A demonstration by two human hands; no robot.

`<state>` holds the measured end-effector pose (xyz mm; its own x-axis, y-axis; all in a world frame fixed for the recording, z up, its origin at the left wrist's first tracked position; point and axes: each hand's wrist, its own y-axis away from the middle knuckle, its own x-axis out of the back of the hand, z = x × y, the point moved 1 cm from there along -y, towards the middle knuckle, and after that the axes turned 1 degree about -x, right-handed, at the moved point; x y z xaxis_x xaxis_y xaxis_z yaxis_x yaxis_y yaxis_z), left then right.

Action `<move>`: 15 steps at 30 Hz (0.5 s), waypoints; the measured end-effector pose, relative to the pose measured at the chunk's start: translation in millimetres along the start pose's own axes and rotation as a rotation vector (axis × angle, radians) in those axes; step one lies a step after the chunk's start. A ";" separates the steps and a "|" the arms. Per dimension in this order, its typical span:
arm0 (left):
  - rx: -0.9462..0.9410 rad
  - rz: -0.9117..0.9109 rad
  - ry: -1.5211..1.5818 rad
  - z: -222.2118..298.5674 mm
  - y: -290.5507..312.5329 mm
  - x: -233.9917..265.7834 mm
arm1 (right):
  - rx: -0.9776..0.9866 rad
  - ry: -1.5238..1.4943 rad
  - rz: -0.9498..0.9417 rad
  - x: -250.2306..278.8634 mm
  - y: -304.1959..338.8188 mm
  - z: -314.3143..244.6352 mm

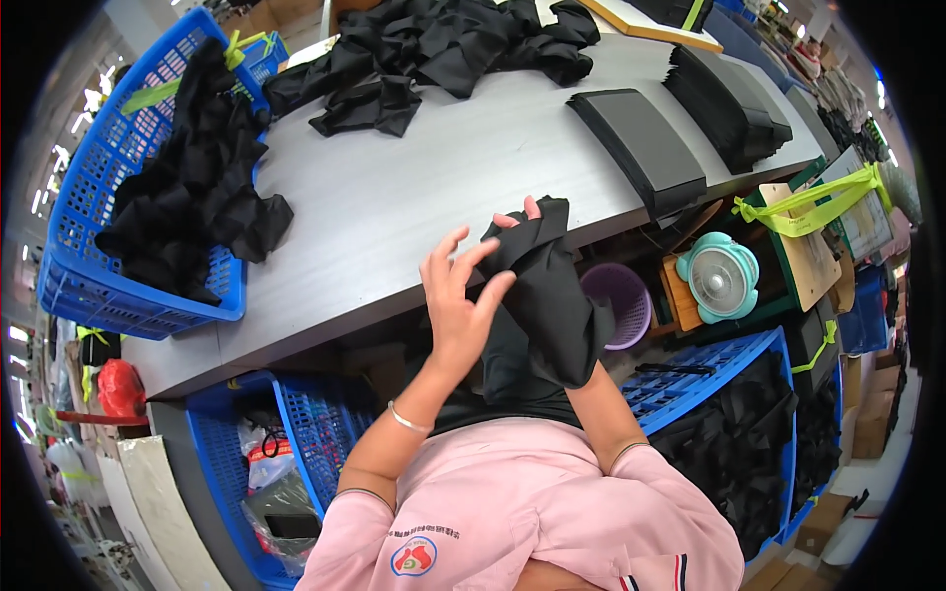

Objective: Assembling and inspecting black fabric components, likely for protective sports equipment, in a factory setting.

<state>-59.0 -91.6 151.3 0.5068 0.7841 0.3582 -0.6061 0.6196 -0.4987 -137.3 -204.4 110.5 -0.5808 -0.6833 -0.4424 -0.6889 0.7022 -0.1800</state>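
In front of my body, above my lap, my right hand (519,215) holds a black cloth piece (552,295). The cloth drapes over most of that hand and wrist, with just a few fingertips showing at its upper left edge. Close beside it on the left, my left hand (459,295) is open, its fingers spread and bent, the thumb pointing at the cloth. Whether the thumb touches the fabric I cannot tell. The palm of my right hand is hidden under the cloth.
Black cloth pieces (443,44) lie heaped on the grey table (394,187). Two neat black stacks (641,143) stand at its right. A blue basket (138,305) of black cloth sits at left. Below are blue crates (301,433), a purple bin (631,305) and a turquoise fan (719,278).
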 end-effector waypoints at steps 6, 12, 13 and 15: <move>0.074 -0.015 0.097 -39.6 -29.9 -2.7 | 0.072 0.315 0.112 -21.3 9.1 -15.7; 0.054 -0.122 0.095 -19.0 -19.8 -13.0 | 0.094 0.855 0.005 -20.7 5.1 -27.6; 0.022 -0.061 0.089 -15.7 -20.3 -13.2 | 0.089 0.861 0.022 -11.9 0.0 -28.3; 0.008 0.029 0.107 -5.1 -11.8 -14.4 | 0.152 0.879 0.002 9.7 -12.5 -26.8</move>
<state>-56.1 -110.4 148.0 0.5513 0.7937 0.2571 -0.6261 0.5972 -0.5013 -146.0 -225.2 132.1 -0.7476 -0.5451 0.3793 -0.6590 0.6796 -0.3222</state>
